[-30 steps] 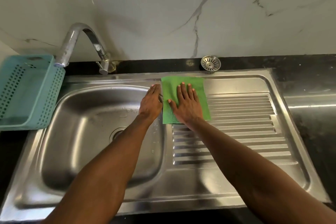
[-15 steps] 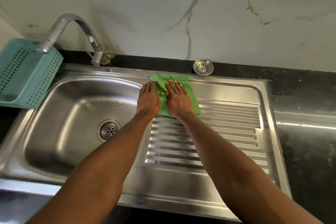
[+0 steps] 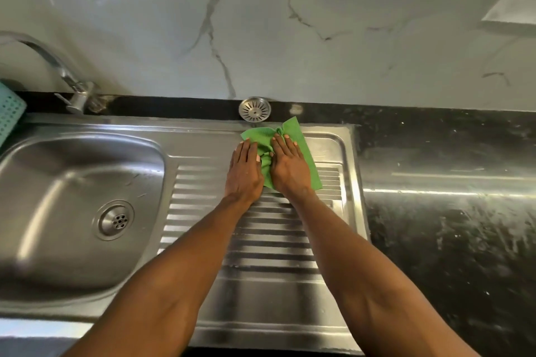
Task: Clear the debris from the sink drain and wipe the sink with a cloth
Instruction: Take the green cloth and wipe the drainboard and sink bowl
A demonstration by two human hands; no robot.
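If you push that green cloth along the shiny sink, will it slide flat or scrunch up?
Probably scrunch: the green cloth is already bunched into folds between the left hand and right hand. It looks floppy and light. It should slide easily on the smooth steel drainboard.

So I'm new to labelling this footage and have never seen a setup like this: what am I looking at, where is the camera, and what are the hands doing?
There is no machine here. A person wears one wide-angle camera on the head, looking forward and down, so you see their own two bare arms. The left hand and right hand both press flat on a crumpled green cloth, which lies on the ribbed draining board of a stainless steel sink. Neither hand grips it; the fingers are spread. To the left is the basin with its round drain, a curved chrome tap and the edge of a teal plastic basket. A round metal strainer rests on the black counter behind the cloth.
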